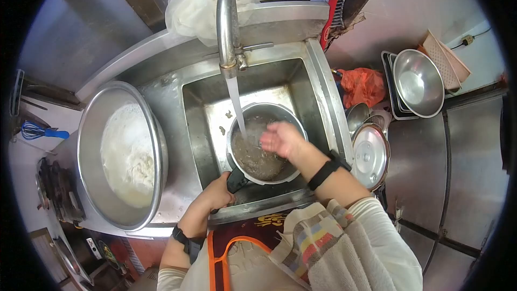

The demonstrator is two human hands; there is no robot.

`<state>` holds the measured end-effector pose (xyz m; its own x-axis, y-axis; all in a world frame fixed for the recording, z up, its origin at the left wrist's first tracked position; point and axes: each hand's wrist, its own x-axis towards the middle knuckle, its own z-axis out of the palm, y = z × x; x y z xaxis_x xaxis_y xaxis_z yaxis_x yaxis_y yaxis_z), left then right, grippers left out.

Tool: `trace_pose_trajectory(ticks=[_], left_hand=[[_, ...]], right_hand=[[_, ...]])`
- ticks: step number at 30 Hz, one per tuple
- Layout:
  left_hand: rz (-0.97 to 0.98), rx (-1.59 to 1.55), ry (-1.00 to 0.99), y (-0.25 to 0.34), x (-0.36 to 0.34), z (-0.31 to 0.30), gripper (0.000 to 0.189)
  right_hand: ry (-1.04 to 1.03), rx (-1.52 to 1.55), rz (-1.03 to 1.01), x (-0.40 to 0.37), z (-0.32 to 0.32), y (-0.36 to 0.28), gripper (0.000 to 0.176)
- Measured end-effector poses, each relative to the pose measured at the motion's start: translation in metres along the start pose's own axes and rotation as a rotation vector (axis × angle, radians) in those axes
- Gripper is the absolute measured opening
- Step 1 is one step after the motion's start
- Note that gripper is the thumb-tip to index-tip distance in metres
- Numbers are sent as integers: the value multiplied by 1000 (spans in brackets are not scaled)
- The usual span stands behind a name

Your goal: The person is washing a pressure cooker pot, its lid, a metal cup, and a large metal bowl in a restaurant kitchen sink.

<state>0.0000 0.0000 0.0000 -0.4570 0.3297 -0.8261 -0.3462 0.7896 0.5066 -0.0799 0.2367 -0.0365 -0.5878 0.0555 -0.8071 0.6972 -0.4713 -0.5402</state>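
A pressure cooker pot [252, 177] stands in the sink, holding cloudy brown water with small bits in it. My left hand [219, 193] is closed around the pot's black handle [237, 181] at the near left. Above the water, my right hand [283, 139] reaches in from the right, its fingers loosely bent and somewhat apart, with nothing visible in them. The tap [228, 32] pours a stream of water [235, 99] into the pot, just left of my right hand.
Left of the sink [196, 145] sits a large metal basin [160, 145] with whitish liquid and a pale mass. A translucent plastic bag [194, 8] lies behind the tap. To the right are a metal lid [370, 153], a red bag [362, 87] and a steel bowl [417, 83].
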Motion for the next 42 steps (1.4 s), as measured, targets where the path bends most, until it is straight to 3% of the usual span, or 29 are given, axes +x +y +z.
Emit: trace_pose_trajectory(ticks=[1, 2, 3, 4, 5, 9, 13, 16, 19, 20, 23, 26, 28, 29, 31, 32, 35, 38, 42], left_hand=[[5, 0, 2, 3, -1, 1, 76], [8, 1, 3, 5, -1, 2, 76], [8, 35, 52, 3, -2, -14, 76], [12, 31, 47, 5, 0, -10, 76], [4, 24, 33, 4, -2, -4, 76], [0, -46, 8, -7, 1, 6, 76], [32, -173, -49, -6, 1, 3, 74], [49, -334, -130, 3, -3, -2, 65], [-30, -615, -240, -2, 1, -2, 53], [-71, -728, -284, -4, 4, -1, 49], [-133, -773, -353, 12, -1, -5, 38], [-172, -845, -363, 14, 2, -7, 41], [-95, -1041, -540, -2, 13, -2, 43], [-61, -1140, -630, -9, 17, 1, 44], [-89, -1234, -566, 1, 11, 6, 41], [-103, -1278, -532, 5, 9, 8, 40], [-28, -1398, -713, -13, 17, 12, 42], [-17, -1463, -788, -25, 17, 14, 41], [-26, -1411, -734, -20, 11, 10, 43]], right_hand=[[2, -7, 1, -7, 3, -5, 40], [38, -250, -173, -8, 6, -26, 33], [230, -545, -852, 29, 20, -31, 34], [402, -839, -1155, 0, 27, -61, 39], [374, -914, -1310, -13, 31, -76, 46], [289, -1633, -1343, -9, 54, -96, 54], [269, -2128, -952, 14, 58, -95, 59], [268, -2207, -886, 21, 46, -90, 58], [242, -1980, -1054, 10, 60, -86, 56], [278, -1812, -1251, 13, 65, -81, 57], [294, -1739, -1397, 13, 78, -84, 57], [281, -1749, -1372, 8, 79, -84, 57], [203, -1672, -1415, -7, 83, -82, 55], [216, -1836, -1403, -12, 87, -84, 54], [242, -2154, -1356, -15, 93, -87, 52], [308, -2135, -1351, -9, 88, -90, 52], [365, -2447, -1225, -18, 83, -91, 53], [439, -2359, -1150, -15, 79, -88, 55], [565, -2240, -1031, -17, 78, -86, 57]])
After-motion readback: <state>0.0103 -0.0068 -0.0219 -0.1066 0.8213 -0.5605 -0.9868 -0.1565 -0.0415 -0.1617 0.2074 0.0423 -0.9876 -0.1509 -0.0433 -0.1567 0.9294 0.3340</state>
